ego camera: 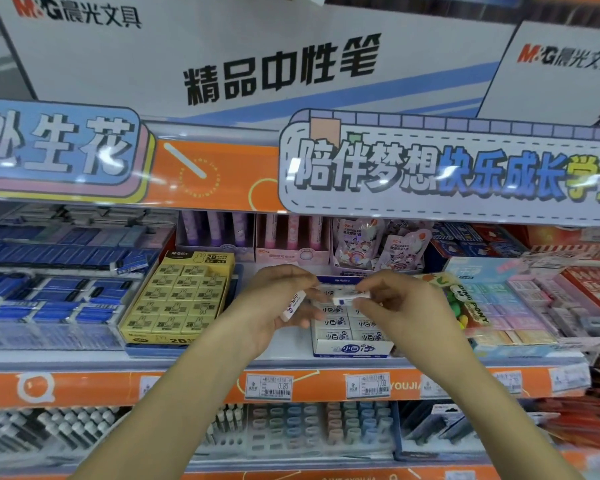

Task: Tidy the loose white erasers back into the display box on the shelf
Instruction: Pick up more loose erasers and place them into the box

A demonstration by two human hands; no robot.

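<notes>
Both hands are raised in front of the middle shelf point(291, 367), just above a white display box point(352, 348) of erasers. The left hand point(278, 303) is curled around a white eraser point(290, 306) in a printed sleeve, which stands nearly on end in the grip, its lower end poking out below the fingers. The right hand point(395, 306) pinches a second white eraser point(343, 300) between thumb and fingertips; this one lies roughly level, its blue-marked end pointing toward the left hand. The two hands are close but not touching, with the second eraser reaching into the gap between them.

The display box sits directly below and slightly behind the hands, on the shelf between a yellow box of 2B erasers point(179, 299) on its left and a colourful pack with a panda print point(465, 299) on its right. Its front rows are filled with white erasers point(336, 322) lying flat, printed side up (the rows farther back are hidden by the fingers, so I cannot tell whether they are full). Both held erasers hover over the box's rear half, clear of the ones already lying in it.

Blue erasers point(49, 299) fill the trays at far left, pastel ones point(520, 306) the trays at right. Price tags point(269, 386) are clipped to the orange shelf edge beneath the box.
</notes>
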